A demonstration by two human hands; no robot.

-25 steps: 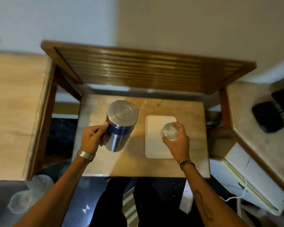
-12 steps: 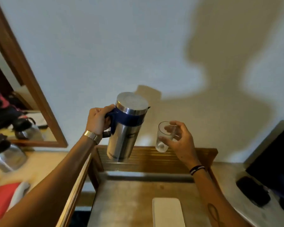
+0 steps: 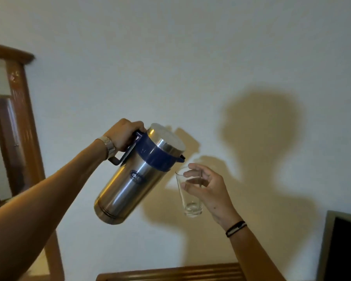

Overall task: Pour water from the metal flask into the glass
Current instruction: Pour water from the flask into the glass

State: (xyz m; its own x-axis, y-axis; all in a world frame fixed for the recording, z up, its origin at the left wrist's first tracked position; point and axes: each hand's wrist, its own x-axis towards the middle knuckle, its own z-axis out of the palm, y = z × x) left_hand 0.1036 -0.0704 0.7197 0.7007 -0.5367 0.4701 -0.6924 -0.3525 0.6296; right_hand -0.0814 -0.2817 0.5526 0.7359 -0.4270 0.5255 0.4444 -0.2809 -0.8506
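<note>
Since the earlier frame, flask (image 3: 134, 177) has tipped from upright toward glass (image 3: 188, 192), spout (image 3: 182, 157) now just above and left of the rim. Left hand (image 3: 124, 136) has its grip closed round the flask handle; right hand (image 3: 208, 189) pinches the glass by its upper wall, both raised before the wall. No stream is visible and the glass looks empty. To pour well: bring the spout over the rim, tilt slowly, keep the glass upright and steady.
</note>
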